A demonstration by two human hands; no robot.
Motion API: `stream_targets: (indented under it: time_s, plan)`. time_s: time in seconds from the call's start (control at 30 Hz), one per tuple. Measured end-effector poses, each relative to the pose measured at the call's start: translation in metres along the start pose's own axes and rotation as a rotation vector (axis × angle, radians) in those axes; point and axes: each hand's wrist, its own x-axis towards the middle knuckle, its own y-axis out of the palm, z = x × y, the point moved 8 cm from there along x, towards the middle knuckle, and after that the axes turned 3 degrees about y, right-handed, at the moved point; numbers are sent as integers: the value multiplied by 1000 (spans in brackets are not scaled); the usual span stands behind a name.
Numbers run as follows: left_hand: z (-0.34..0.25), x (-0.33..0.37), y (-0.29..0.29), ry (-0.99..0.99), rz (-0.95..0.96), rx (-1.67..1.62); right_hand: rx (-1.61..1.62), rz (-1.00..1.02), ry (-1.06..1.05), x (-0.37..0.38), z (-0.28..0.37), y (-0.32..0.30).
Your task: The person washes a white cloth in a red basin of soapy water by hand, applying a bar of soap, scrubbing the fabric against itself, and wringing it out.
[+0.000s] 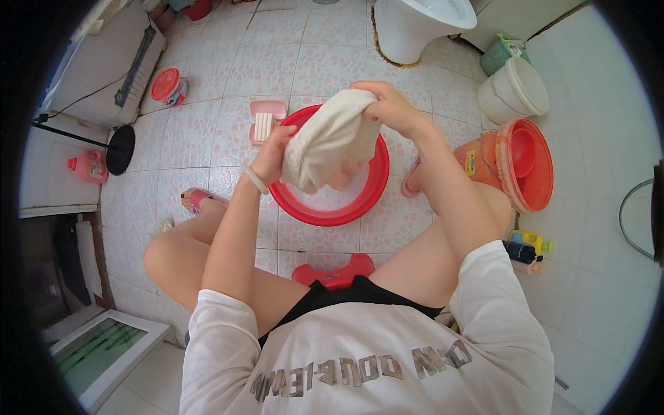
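Note:
A wet-looking cream cloth (325,142) is stretched between my two hands above a red basin (330,220). My left hand (272,155) is closed on its left edge, with a pale band around the wrist. Farther up and to the right, my right hand (393,109) pinches the cloth's upper right edge. The lower folds hang over whitish, sudsy water (332,200) in the basin. Part of the basin's far side is hidden behind the cloth. Left of the basin, a pink soap dish (268,108) lies open with a white ribbed block (263,127) in it.
A red stool (333,272) is under me on the tiled floor (200,117). To the right stand an orange bucket (481,158), a white bucket (508,93) and several bottles (523,250). A toilet (418,31) is at the back; a red-lidded tub (168,88) sits left.

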Motion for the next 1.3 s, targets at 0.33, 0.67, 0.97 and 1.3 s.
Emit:
stream_targets:
  time_s: [0.33, 0.67, 0.97, 1.3]
  plan:
    - [57, 31, 10, -3, -38, 686, -623, -151, -650, 2, 29, 108]
    - [82, 13, -17, 538, -399, 962, -481, -4, -207, 22, -64, 125]
    - [100, 19, -66, 494, -517, 375, -938, 64, -433, 186, -75, 167]
    - [147, 38, -103, 288, -360, 1053, -1540, 303, -759, 273, -192, 252]
